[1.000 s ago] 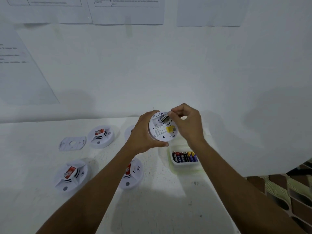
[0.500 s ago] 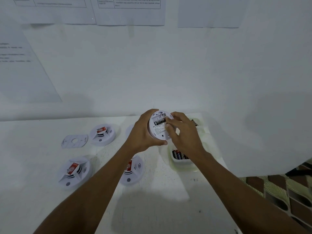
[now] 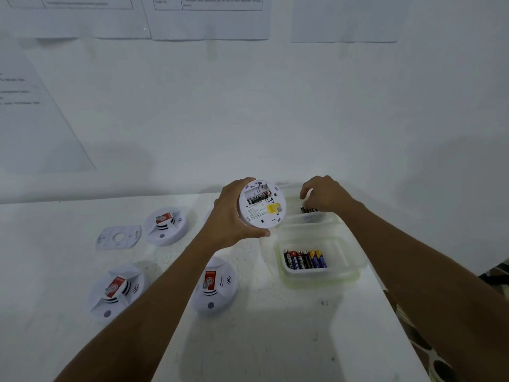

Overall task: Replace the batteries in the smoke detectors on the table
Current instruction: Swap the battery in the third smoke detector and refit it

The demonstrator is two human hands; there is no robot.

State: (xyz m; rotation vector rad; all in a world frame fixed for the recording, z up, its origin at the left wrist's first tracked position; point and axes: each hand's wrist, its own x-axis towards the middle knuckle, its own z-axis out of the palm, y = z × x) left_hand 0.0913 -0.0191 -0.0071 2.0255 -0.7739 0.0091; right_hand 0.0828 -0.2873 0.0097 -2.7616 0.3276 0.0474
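Head view, item list.

- **Held smoke detector** (image 3: 261, 213): raised over the far middle of the worktop (image 3: 275, 340), underside toward the camera. The bay is open with one black battery (image 3: 259, 197) seated, and the slot beside it looks bare.
- **Left hand** (image 3: 228, 216): grips the detector round its rim.
- **Right hand** (image 3: 326, 194): to the right over the far tub (image 3: 330, 219), fingers curled down at some dark batteries (image 3: 308, 209). Cannot tell whether it pinches one.
- **Near tub** (image 3: 355, 261): holds a row of spare batteries (image 3: 304, 259).
- **Lying on the worktop:** far-left detector (image 3: 168, 226), near-left detector (image 3: 115, 290), near-middle detector (image 3: 214, 285) and mounting plate (image 3: 118, 237).
- **Handling, judged:** the detector shell is probably light, rigid and smooth, so hold it by the rim, clear of the bay. The batteries are small, hard and slick and will likely roll, so pinch them mid-body.
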